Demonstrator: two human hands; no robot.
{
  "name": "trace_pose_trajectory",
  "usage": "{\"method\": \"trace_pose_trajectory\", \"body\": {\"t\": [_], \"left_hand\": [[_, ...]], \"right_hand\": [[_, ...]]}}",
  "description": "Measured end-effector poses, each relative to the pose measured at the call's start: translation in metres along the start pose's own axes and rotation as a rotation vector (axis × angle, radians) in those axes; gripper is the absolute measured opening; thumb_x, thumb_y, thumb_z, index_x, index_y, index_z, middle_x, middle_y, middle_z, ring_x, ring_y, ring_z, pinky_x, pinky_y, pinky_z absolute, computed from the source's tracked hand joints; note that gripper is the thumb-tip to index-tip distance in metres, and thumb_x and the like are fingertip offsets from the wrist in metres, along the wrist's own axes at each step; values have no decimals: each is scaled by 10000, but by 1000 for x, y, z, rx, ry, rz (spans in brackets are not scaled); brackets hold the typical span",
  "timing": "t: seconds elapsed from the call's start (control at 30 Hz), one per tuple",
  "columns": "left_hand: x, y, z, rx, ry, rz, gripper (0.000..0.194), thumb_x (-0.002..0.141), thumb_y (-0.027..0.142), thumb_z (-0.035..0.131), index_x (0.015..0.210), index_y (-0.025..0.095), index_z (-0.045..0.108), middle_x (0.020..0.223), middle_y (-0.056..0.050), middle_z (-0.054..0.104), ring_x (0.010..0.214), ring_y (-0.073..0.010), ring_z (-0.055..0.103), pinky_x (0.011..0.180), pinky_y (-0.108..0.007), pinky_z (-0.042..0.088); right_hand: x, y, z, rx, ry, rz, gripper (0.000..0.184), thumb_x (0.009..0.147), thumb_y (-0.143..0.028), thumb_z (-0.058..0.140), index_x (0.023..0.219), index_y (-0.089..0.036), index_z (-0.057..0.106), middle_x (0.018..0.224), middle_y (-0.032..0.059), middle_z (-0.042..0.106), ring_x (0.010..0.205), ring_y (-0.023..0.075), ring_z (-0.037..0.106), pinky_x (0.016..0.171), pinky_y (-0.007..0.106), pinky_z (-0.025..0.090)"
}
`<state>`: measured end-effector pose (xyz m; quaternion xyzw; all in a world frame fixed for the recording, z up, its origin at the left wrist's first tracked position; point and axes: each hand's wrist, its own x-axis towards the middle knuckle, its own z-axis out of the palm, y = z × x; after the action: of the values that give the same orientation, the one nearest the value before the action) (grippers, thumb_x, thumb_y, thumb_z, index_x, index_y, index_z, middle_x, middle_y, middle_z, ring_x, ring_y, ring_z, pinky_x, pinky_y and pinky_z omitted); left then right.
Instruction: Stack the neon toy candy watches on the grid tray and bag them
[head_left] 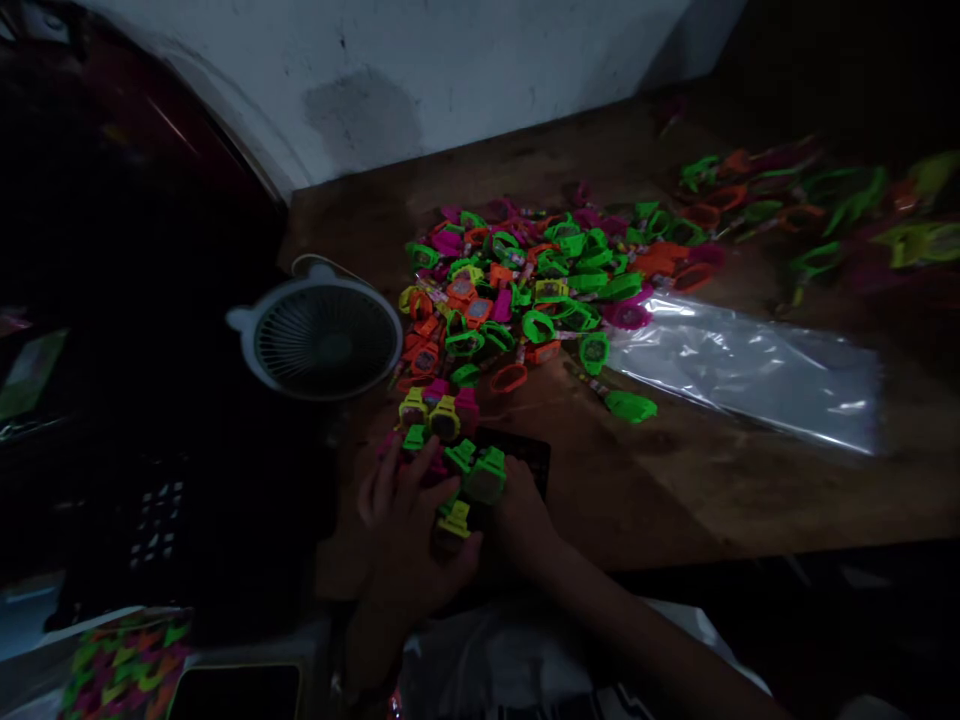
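My left hand point(405, 525) and my right hand point(525, 520) meet at the near edge of a wooden table point(675, 490). Between them they hold a small cluster of toy watches point(469, 490), green and yellow. A few more toy watches point(439, 412) in yellow, green and pink lie just beyond my fingers. A large heap of neon green, orange and pink toy watches point(525, 290) covers the middle of the table. A dark flat object point(525, 455) lies under my right hand.
A small white fan point(322, 338) stands left of the heap. A clear plastic bag point(750, 370) lies flat to the right. More coloured watch straps point(817, 215) are spread at the far right. A white wall point(420, 70) is behind. The surroundings are dark.
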<state>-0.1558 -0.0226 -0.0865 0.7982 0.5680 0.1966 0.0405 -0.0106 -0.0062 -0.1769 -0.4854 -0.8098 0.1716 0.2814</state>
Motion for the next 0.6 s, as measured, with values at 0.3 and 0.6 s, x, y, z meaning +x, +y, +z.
{"method": "trace_pose_trajectory", "body": {"t": [0.3,0.6], "left_hand": [[0,-1,-1,-35,-1,0,361,717,318,645,1040,238,505,1359,-119,488,1379,-383,228,999,-594,277],[0,-2,-2,-33,-21,24,352,712,315,646,1023,236,503,1377,-139,461,1377,-406,218,970,-606,293]], "right_hand": [[7,-5,-5,1,-203,149,201,837,-190,598,1025,-214,665,953,93,632,860,250,483,759,375,341],[18,-17,-13,-93,-271,214,195,830,-193,601,1005,-237,677,946,109,650,857,279,499,738,409,336]]}}
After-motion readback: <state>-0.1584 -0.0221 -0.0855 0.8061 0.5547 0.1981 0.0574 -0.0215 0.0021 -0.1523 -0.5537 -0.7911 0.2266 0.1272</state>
